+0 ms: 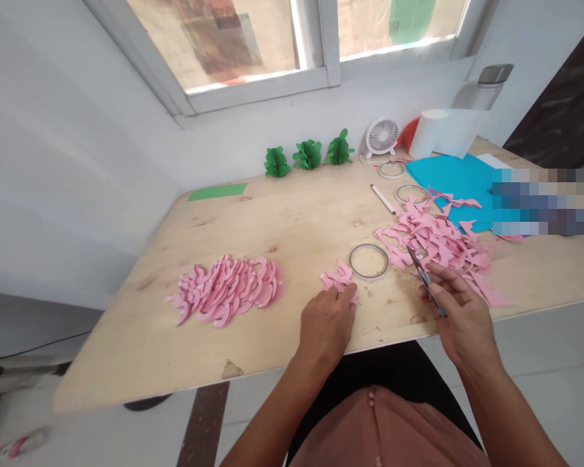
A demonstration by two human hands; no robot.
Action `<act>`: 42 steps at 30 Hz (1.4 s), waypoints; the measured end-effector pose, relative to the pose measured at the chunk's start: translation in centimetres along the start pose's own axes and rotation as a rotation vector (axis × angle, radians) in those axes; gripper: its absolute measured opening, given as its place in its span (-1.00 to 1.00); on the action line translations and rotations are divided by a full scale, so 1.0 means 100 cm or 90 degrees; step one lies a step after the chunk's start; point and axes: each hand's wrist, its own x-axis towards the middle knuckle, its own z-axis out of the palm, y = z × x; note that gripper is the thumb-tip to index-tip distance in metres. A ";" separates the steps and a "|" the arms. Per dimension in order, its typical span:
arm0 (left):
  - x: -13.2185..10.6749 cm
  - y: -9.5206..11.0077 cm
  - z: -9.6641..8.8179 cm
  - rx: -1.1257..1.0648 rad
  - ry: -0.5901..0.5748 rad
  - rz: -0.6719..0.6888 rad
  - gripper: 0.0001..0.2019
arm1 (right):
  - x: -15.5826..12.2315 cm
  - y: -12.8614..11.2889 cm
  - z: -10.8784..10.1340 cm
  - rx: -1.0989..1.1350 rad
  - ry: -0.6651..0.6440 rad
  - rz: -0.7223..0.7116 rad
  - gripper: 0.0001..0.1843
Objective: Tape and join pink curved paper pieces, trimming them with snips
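Well, on the pale wooden desk point(272, 220) under the window point(253, 45), the left hand point(326, 324) has its fingers closed on a few pink cutouts point(338, 277) near the front edge, while the right hand point(460, 311) grips scissors point(421, 272) beside a tape ring point(368, 261), with pink scraps point(438, 240) and a blue sheet point(455, 178) beyond.

readable text: none, no words or numbers I can make out
scissors point(425, 279): blades too thin to show any stamp
fan point(382, 136): white grille, no logo legible
window point(253, 39): dark boxy shape outside, maybe a sign, way too blurry
pixelated patch point(542, 201): just mosaic blocks, unreadable
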 end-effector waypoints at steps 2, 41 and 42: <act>0.002 -0.002 0.001 0.011 -0.001 -0.011 -0.69 | 0.000 0.000 0.000 -0.004 -0.001 -0.001 -0.65; 0.023 0.018 -0.010 -0.078 0.129 0.048 -0.81 | 0.000 -0.002 0.000 -0.010 -0.017 -0.011 -0.65; 0.028 0.022 -0.009 -0.070 0.125 0.069 -0.83 | 0.000 -0.002 0.000 -0.006 -0.017 -0.012 -0.65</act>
